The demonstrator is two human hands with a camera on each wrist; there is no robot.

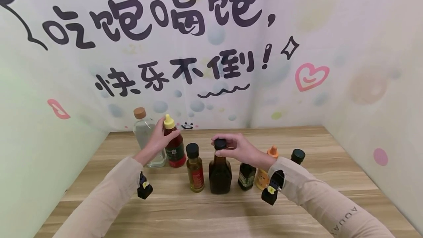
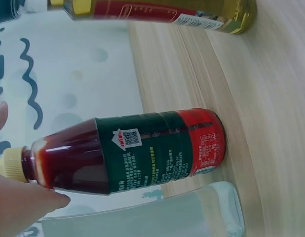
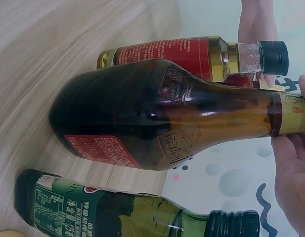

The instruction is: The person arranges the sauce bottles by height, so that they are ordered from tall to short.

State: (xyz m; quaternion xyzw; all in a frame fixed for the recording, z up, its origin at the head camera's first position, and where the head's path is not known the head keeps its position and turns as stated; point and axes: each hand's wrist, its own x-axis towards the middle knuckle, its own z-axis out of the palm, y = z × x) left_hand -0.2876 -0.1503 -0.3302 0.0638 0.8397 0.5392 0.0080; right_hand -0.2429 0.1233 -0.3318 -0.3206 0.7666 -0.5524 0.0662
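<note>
My left hand (image 1: 158, 140) grips the neck of a squeeze sauce bottle (image 1: 175, 152) with dark red contents, a green label and a yellow nozzle cap (image 1: 169, 121). In the left wrist view this bottle (image 2: 142, 150) stands upright on the table, beside a clear bottle (image 2: 182, 217). My right hand (image 1: 242, 148) holds a dark brown sauce bottle (image 1: 220, 175) by its neck, just below the black cap (image 1: 220, 143). Embossed glass and a red label show on this bottle (image 3: 137, 113) in the right wrist view. Its base is at the tabletop.
Between the held bottles stands a small oil bottle (image 1: 195, 173) with a red label. A green-labelled bottle (image 1: 247, 175), an orange-capped bottle (image 1: 263, 177) and a black-capped bottle (image 1: 298, 156) are on the right, partly behind my arm. A clear cork-topped bottle (image 1: 145, 129) stands far left on the wooden table (image 1: 198, 216); printed walls surround it.
</note>
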